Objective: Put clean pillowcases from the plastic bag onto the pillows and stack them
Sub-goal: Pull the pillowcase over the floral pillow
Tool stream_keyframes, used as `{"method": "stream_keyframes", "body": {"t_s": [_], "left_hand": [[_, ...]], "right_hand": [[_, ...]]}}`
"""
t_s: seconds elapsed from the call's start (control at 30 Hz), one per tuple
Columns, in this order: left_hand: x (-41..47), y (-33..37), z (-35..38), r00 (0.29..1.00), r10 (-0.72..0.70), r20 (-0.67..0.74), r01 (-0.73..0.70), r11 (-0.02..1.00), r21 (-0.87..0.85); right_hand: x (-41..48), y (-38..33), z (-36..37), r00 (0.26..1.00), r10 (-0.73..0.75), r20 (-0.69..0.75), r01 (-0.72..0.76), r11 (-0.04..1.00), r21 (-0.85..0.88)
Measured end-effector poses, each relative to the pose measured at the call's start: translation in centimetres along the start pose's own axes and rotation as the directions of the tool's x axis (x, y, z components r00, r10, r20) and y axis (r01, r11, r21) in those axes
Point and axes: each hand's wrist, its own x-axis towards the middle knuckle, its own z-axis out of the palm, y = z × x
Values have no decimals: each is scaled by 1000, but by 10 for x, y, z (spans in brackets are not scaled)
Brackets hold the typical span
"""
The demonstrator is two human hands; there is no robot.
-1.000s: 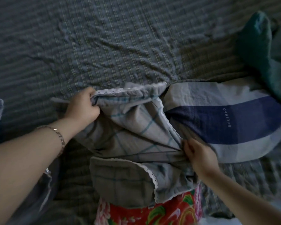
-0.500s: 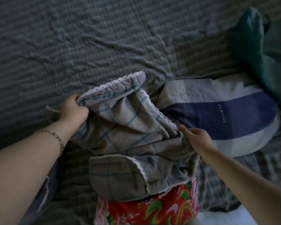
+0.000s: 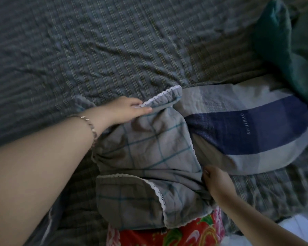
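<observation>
Our left hand (image 3: 122,109) pinches the white lace hem of the grey checked fabric pillowcase (image 3: 158,148) at its 12 o'clock corner. Our right hand (image 3: 219,183), fingers curled, grips its 4 o'clock edge beside the blue-banded grey pillow (image 3: 256,132).

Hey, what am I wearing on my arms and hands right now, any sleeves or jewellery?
Both forearms are bare, with no sleeves in view. The left hand has a thin metallic link bracelet at its wrist. The right hand shows no bracelet or watch at its wrist.
</observation>
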Motion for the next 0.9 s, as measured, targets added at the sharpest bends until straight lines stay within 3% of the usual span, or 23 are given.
{"method": "stream_keyframes", "body": {"t_s": [0.07, 0.17, 0.23, 0.27, 0.3, 0.33, 0.37, 0.4, 0.43, 0.5, 0.6, 0.67, 0.73, 0.8, 0.9], "left_hand": [[10, 14, 9, 999, 9, -45, 1, 977, 215], [20, 22, 20, 945, 21, -325, 89, 943, 321], [22, 33, 29, 800, 294, -523, -32, 891, 453], [24, 40, 34, 720, 443, -534, -124, 840, 529], [24, 47, 38, 704, 531, -472, -199, 785, 586], [25, 53, 43, 780, 506, -368, -223, 774, 593], [30, 55, 47, 884, 381, -270, -171, 803, 571], [37, 56, 48, 963, 187, -191, -54, 835, 548], [43, 55, 48, 991, 14, -131, 56, 857, 513], [52, 50, 43, 989, -122, -79, 145, 848, 511], [56, 51, 48, 995, 27, -101, 51, 721, 691], [49, 50, 53, 985, 106, -134, 15, 729, 685], [48, 45, 37, 973, 3, -233, 130, 823, 554], [51, 31, 12, 903, -66, -424, 237, 901, 364], [52, 22, 12, 863, -53, -502, 220, 935, 280]], "right_hand": [[1, -2, -1, 1000, -6, 20, 6, 1000, -7], [-1, 8, 0, 998, 62, 4, -62, 989, 137], [0, 21, 2, 960, 272, 72, -278, 879, 387], [0, 26, 6, 928, 352, 126, -371, 822, 432], [0, 30, 10, 913, 374, 164, -407, 817, 408], [1, 31, 12, 919, 356, 168, -393, 855, 339], [5, 29, 13, 938, 316, 142, -343, 904, 255], [10, 27, 10, 954, 281, 104, -297, 936, 187], [13, 28, 7, 964, 247, 100, -260, 954, 151], [20, 28, 0, 978, 183, 101, -195, 973, 126], [22, 29, -4, 984, 158, 81, -167, 979, 121], [14, 25, -5, 989, 131, 67, -138, 984, 111], [8, 22, -8, 996, 79, 33, -83, 981, 174], [6, 20, -14, 996, 91, 13, -90, 933, 349], [10, 29, -8, 969, 219, 116, -248, 857, 451]]}}
